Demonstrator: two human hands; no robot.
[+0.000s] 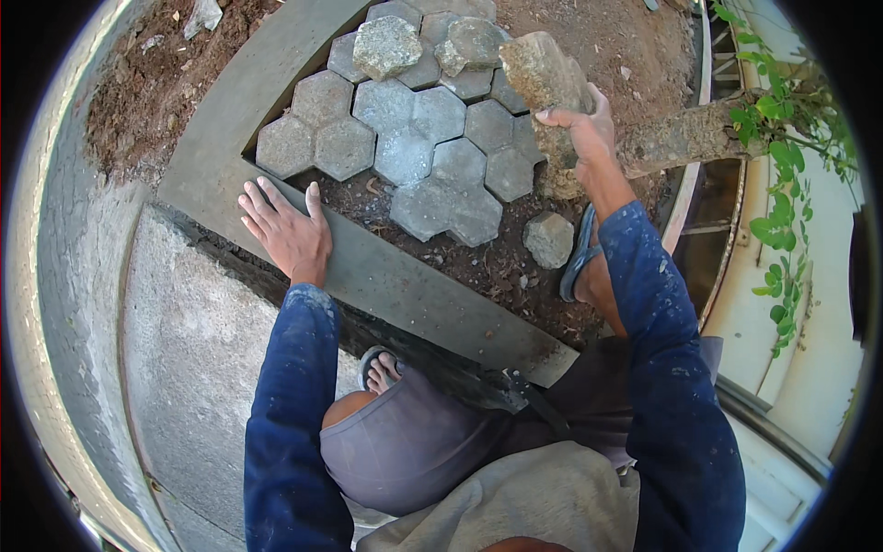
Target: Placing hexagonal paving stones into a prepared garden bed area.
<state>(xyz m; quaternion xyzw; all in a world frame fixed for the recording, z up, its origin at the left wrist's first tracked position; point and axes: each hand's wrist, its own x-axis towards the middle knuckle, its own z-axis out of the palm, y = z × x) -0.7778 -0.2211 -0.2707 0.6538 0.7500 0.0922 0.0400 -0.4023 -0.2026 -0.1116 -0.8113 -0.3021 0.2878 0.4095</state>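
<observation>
My right hand (591,129) grips a rough, tan stone block (543,69), its thumb pressed on the near side. The block is raised on edge at the right side of the laid pavers. Flat on a smooth grey concrete curb (386,267) rests my left hand (290,230), fingers spread and holding nothing. Beyond the curb, grey three-lobed paving stones (405,124) fit together on brown soil. One paver (451,198) lies closest to me. On top of the far pavers sit two loose broken chunks, one pale chunk (386,48) and one brownish chunk (474,44).
A small hexagonal stone piece (549,239) lies on the soil beside my sandalled foot (589,262). A tree trunk (681,138) with leafy green shoots (782,221) leans in from the right. Rough concrete ground (202,350) spreads left of the curb, below a dirt heap (156,92).
</observation>
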